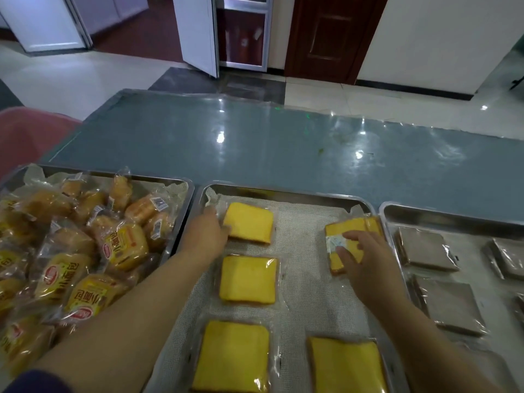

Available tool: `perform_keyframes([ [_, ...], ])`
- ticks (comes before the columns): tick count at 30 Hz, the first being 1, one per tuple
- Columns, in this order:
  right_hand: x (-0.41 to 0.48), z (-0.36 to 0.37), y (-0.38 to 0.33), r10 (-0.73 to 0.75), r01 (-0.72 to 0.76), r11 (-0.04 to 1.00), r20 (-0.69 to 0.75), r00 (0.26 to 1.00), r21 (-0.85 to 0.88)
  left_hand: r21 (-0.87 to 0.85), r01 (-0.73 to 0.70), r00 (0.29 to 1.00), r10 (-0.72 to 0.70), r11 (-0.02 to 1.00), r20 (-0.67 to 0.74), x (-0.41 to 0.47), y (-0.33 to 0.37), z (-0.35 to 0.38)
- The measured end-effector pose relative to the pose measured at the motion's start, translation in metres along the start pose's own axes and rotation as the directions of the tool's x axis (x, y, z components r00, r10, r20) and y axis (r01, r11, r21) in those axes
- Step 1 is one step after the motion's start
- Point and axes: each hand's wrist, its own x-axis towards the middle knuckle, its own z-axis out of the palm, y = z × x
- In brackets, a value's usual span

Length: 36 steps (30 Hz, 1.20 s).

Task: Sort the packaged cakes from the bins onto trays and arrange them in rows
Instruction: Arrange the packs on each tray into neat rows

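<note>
On the blue-grey bench (283, 143) three steel trays sit side by side along the near edge. The left tray (185, 205) is heaped with packaged small breads (124, 245) in clear wrappers with yellow and red labels, lying every which way. The right tray (439, 215) holds flat brown packaged cakes (425, 248) laid apart from one another.

The middle tray (283, 192), lined with a white mesh mat (303, 279), carries the yellow packaged cakes. Down its left side runs a column of three: the far cake (251, 222), the middle cake (248, 279) and the near cake (231, 355). A fourth cake (346, 364) lies at the near right.

The person's left hand (204, 234) reaches across the tray's left rim, with its fingertips against the left edge of the far cake. From here I cannot tell whether it is pinching the wrapper or only touching it.

The right hand (365, 259) grasps a fifth yellow cake (354, 225) at the far right of the middle tray. Fingers are spread on top and the thumb lies by a white label on the wrapper. That cake sits tilted, its far end up near the tray's right rim.

Beyond the bench are a pale tiled floor and a dark wooden door (331, 38).
</note>
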Motion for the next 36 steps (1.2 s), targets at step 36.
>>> perform_keyframes([
  [36, -0.031, -0.048, 0.035, -0.230, 0.164, 0.967, 0.394, 0.890, 0.194, -0.452, 0.069, 0.845, 0.189, 0.889, 0.500, -0.096, 0.058, 0.039],
])
